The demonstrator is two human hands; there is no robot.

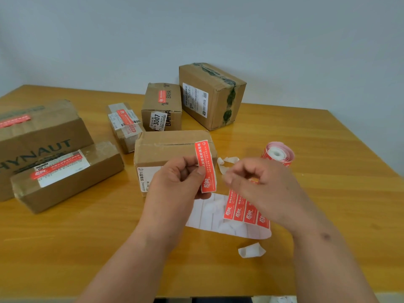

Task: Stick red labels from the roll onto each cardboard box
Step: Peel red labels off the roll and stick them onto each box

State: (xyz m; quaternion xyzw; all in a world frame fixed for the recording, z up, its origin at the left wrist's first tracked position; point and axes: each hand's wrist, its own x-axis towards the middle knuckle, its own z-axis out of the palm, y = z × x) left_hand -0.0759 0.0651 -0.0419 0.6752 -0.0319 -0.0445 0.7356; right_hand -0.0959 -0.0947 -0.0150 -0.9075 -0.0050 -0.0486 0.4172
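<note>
My left hand [177,178] pinches a single red label [205,166] upright, in front of a plain cardboard box [172,147] in the middle of the table. My right hand [258,184] is blurred beside it with curled fingers, over the unrolled strip of red labels [244,213] on white backing. Whether it grips the strip is unclear. The label roll [278,153] stands behind my right hand. A large taped box [220,95] at the back shows no red label on its visible sides.
Boxes bearing red labels lie to the left and behind: a big printed box [39,136], a long flat box [65,176], a narrow box [124,125] and a small upright box [161,106]. Peeled backing scraps [251,250] lie on the wooden table [87,248].
</note>
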